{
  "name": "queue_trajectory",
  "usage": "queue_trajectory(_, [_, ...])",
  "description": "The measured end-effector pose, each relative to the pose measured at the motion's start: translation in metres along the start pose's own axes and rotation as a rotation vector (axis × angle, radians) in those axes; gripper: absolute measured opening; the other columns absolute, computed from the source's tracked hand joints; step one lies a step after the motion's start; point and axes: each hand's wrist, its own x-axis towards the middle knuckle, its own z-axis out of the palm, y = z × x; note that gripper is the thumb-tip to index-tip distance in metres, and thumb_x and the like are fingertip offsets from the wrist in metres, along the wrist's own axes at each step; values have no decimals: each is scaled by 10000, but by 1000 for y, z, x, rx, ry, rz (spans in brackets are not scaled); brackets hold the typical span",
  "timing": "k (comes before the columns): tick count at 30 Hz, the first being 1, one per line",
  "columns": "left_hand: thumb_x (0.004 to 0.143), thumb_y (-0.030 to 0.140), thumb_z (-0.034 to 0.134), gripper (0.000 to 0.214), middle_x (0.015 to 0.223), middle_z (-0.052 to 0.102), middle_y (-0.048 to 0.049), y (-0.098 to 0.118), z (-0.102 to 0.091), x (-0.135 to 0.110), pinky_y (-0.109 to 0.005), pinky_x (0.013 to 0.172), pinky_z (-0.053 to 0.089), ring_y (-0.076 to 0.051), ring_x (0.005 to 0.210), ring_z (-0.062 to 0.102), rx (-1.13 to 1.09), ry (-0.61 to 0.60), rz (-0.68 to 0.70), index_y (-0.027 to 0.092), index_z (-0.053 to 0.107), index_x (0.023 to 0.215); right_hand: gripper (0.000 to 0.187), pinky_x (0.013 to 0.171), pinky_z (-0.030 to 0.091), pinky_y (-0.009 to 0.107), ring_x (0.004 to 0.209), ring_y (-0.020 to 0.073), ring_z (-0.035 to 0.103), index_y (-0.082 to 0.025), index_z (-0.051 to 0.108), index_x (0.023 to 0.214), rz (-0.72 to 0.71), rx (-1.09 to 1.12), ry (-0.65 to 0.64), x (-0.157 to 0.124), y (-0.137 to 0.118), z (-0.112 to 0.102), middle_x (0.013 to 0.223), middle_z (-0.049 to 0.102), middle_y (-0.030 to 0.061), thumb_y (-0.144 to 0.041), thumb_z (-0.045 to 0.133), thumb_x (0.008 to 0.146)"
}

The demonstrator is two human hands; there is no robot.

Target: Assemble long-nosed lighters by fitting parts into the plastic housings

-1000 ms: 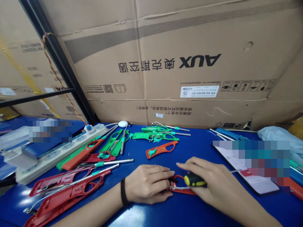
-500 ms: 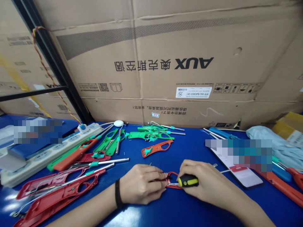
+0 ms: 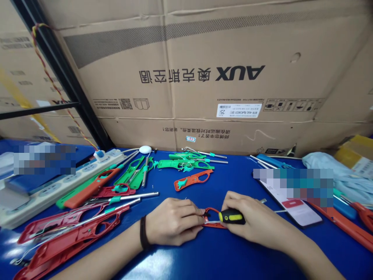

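Observation:
An orange-red lighter casing [image 3: 216,224] with a looped trigger guard lies just above the blue table between my hands. My left hand [image 3: 175,221], a black band at its wrist, is closed over the casing's left end and hides most of it. In my right hand [image 3: 250,216] is a short screwdriver [image 3: 233,217] with a black and yellow handle. Its shaft points left across the loop toward my left fingertips. The tip is too small to make out, so I cannot tell what it touches. A dark part and a thin white wire show inside the casing.
Opened red lighter casings [image 3: 72,241] lie at left, beside a white power strip [image 3: 78,177]. Green casings [image 3: 186,164] and an orange half shell [image 3: 194,180] lie ahead. At right are a phone [image 3: 303,212] and more lighters. A large cardboard box [image 3: 186,46] stands behind.
The view has shifted slightly. The screwdriver handle lies a little more level, and slightly more of the casing's loop shows between my hands. Both hands keep their holds.

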Motion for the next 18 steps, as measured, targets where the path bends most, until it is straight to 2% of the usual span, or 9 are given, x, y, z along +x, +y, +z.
queue_trajectory(5, [892, 166, 513, 177, 980, 710, -36, 1, -1, 0, -220, 763, 546, -133, 867, 656, -25, -40, -50, 157, 623, 1031, 96, 590, 342, 223, 672, 120, 529, -219, 513, 711, -1, 15, 7, -1, -2, -1, 811, 569, -38, -137, 562, 712])
queue_trajectory(10, [883, 167, 515, 162, 967, 716, -27, 2, -2, 2, -216, 727, 544, -127, 819, 662, -46, -27, -68, 164, 631, 996, 86, 556, 336, 223, 658, 125, 558, -230, 567, 719, 4, 45, 19, -2, -2, 0, 771, 620, -44, -145, 575, 717])
queue_trajectory(12, [888, 168, 505, 169, 966, 716, -33, 3, -2, 2, -216, 731, 541, -129, 826, 661, -48, -36, -72, 166, 632, 1000, 96, 592, 367, 223, 705, 138, 585, -242, 602, 759, -10, 73, 26, -2, 2, -1, 808, 646, -38, -156, 593, 716])
queue_trajectory(16, [895, 172, 496, 183, 969, 717, -41, 2, -1, 1, -228, 732, 540, -141, 830, 661, -58, -45, -78, 166, 638, 1010, 282, 720, 425, 241, 860, 180, 611, -277, 622, 947, 14, 121, 62, -4, 18, -4, 939, 669, -21, -175, 633, 684])
queue_trajectory(18, [895, 177, 496, 184, 972, 718, -42, 1, -1, 0, -233, 725, 539, -144, 823, 662, -57, -38, -80, 167, 641, 1007, 265, 716, 431, 244, 840, 180, 613, -276, 627, 915, 40, 105, 38, -4, 24, -4, 923, 669, -22, -157, 616, 678])
